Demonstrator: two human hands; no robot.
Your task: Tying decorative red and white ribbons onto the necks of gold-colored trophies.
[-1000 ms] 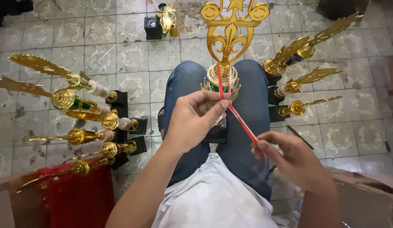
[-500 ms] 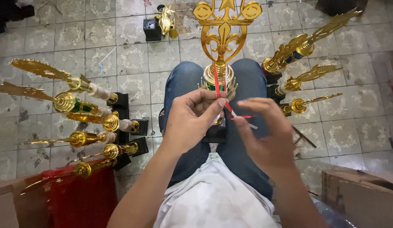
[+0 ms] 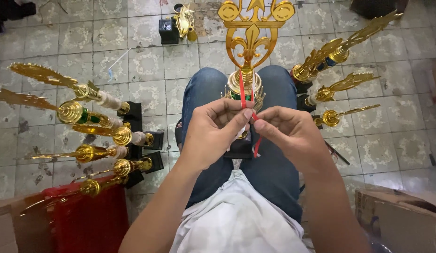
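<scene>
Head view: a red ribbon (image 3: 243, 93) runs down a gold trophy (image 3: 251, 42) standing between the knees at 12 o'clock, pinched by left hand (image 3: 213, 133) and right hand (image 3: 293, 133), fingertips meeting. More gold trophies (image 3: 87, 117) lie on the tiled floor (image 3: 147, 61) at 9 o'clock.

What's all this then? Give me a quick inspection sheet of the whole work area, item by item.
Surface: worn patterned floor tiles; the person sits with a gold trophy between the knees.
Job's things: red ribbon hanging down the trophy's stem.
Clutter: finished trophies at left and right, red box, cardboard box.
Hands: left hand and right hand both pinch the ribbon.
Cables: nothing seen.
Surroundings: small trophy farther off.
</scene>
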